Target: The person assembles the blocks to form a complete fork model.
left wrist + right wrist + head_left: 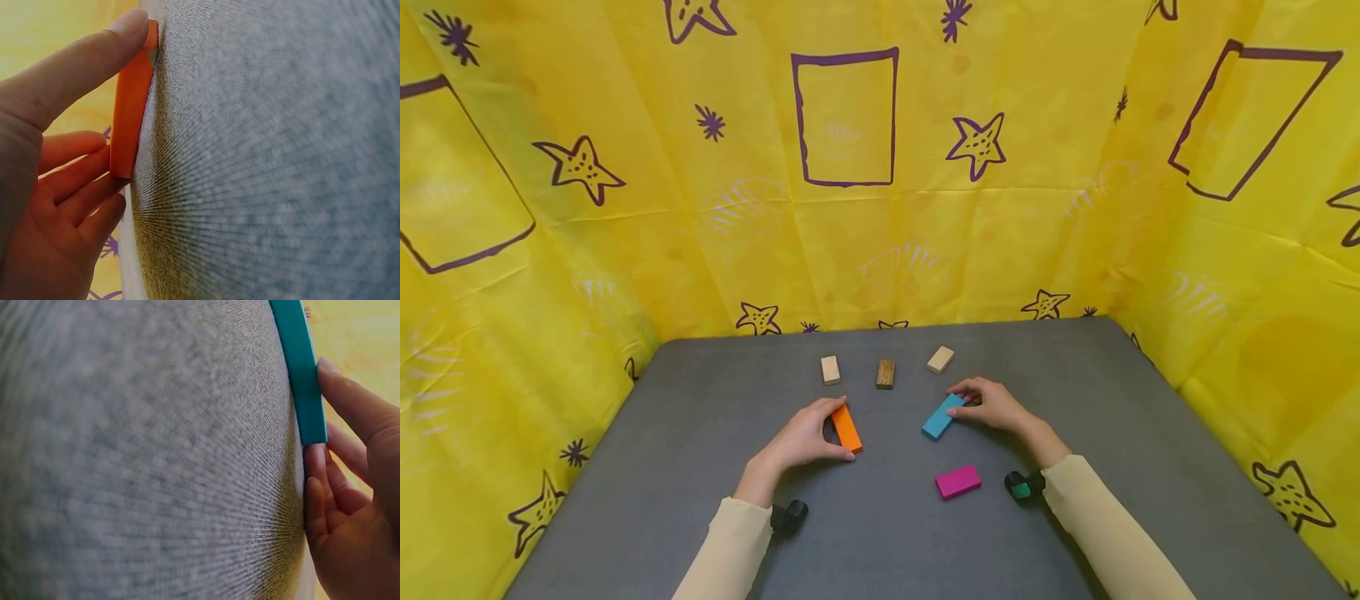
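Note:
My left hand [805, 435] holds an orange block [847, 429] lengthwise, thumb at its near end and fingertips at its far end. In the left wrist view the orange block [130, 109] lies along the grey tabletop between thumb and fingers [87, 181]. On the other side, my right hand [992, 406] pinches the far right end of a blue block [942, 418]. Seen from the right wrist, the thumb [350, 397] touches the side of the blue block [302, 378], and the other fingers curl behind its end. A magenta block [958, 482] lies nearer me, left of the right wrist.
Behind the hands stand two pale wooden blocks [830, 370] and a darker brown block [886, 374] between them. All rest on the grey table [700, 500]. Yellow patterned cloth [850, 250] hangs along the table's back and sides. Each wrist carries a small black camera [790, 517].

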Tool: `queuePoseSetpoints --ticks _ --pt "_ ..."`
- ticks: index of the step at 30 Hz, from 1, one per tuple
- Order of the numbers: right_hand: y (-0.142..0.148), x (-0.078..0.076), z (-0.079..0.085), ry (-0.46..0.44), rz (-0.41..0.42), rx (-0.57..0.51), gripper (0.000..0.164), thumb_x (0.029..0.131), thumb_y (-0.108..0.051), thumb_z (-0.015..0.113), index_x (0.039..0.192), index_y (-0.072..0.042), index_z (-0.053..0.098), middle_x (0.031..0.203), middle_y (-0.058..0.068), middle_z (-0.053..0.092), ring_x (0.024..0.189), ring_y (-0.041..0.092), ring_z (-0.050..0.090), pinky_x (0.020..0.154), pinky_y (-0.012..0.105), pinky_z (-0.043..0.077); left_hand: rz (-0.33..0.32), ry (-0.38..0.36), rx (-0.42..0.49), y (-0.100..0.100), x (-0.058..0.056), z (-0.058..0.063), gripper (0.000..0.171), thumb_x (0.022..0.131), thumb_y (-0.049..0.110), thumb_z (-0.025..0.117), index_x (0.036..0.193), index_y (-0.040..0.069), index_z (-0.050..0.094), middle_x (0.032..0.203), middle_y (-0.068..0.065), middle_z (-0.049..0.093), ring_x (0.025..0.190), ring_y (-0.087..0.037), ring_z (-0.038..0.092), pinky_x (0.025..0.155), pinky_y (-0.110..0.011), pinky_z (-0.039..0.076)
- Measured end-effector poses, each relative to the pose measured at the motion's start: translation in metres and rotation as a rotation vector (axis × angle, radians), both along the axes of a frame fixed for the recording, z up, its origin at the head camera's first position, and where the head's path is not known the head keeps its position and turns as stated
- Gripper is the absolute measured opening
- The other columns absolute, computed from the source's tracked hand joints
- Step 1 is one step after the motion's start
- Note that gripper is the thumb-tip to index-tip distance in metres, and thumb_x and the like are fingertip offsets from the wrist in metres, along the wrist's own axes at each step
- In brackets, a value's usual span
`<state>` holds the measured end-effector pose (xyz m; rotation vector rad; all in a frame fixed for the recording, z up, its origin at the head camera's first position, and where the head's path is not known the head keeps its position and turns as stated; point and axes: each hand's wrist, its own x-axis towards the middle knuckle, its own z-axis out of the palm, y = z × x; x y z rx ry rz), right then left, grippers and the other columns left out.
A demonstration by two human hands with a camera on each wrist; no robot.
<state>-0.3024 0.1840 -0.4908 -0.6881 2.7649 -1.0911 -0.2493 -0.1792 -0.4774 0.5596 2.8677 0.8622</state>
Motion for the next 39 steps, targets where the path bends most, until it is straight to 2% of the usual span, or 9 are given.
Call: queuePoseSetpoints --ticks 9,16,25,32,39 --pt "-0.001 -0.001 -0.002 -0.026 -0.022 -0.011 0.043 0.08 -0.039 0.074 0.114 -0.013 0.067 0.101 0.003 0.062 0.092 0.016 0.056 0.083 0.034 0.049 -0.003 -0.014 0.014 0.0 0.001 0.001 0.094 0.065 0.046 0.084 0.142 0.011 0.044 0.141 -0.007 0.048 0.126 -0.026 0.047 0.108 -0.046 0.036" --pt "-0.001 -0.003 -0.004 -0.037 -0.022 -0.007 0.044 0.08 -0.042 0.073 0.114 -0.014 0.067 0.101 0.003 0.062 0.092 0.016 0.056 0.081 0.03 0.048 -0.006 0.019 0.031 0.0 0.003 0.001 0.092 0.065 0.042 0.085 0.141 0.01 0.046 0.138 -0.007 0.05 0.123 -0.024 0.049 0.106 -0.045 0.038" --pt "-0.001 -0.003 -0.003 -0.045 -0.02 -0.024 0.042 0.08 -0.04 0.074 0.113 -0.015 0.067 0.1 0.001 0.062 0.092 0.015 0.056 0.081 0.031 0.048 -0.012 0.036 0.041 0.004 0.007 0.005 0.092 0.066 0.042 0.084 0.143 0.011 0.043 0.142 -0.005 0.047 0.126 -0.024 0.047 0.107 -0.047 0.038" --pt "0.0 -0.001 -0.002 -0.049 -0.031 -0.029 0.043 0.08 -0.04 0.074 0.113 -0.014 0.067 0.102 0.003 0.062 0.092 0.016 0.055 0.081 0.032 0.048 -0.036 0.029 0.056 0.008 0.008 0.013 0.093 0.067 0.041 0.084 0.144 0.011 0.042 0.143 -0.005 0.046 0.127 -0.025 0.046 0.107 -0.049 0.037" --pt "0.0 -0.001 -0.002 -0.063 -0.037 -0.034 0.042 0.08 -0.04 0.074 0.113 -0.015 0.067 0.102 0.002 0.061 0.093 0.017 0.055 0.083 0.033 0.048 -0.066 0.022 0.067 0.012 0.009 0.016 0.092 0.068 0.042 0.083 0.144 0.012 0.041 0.144 -0.004 0.045 0.128 -0.024 0.045 0.107 -0.049 0.036"
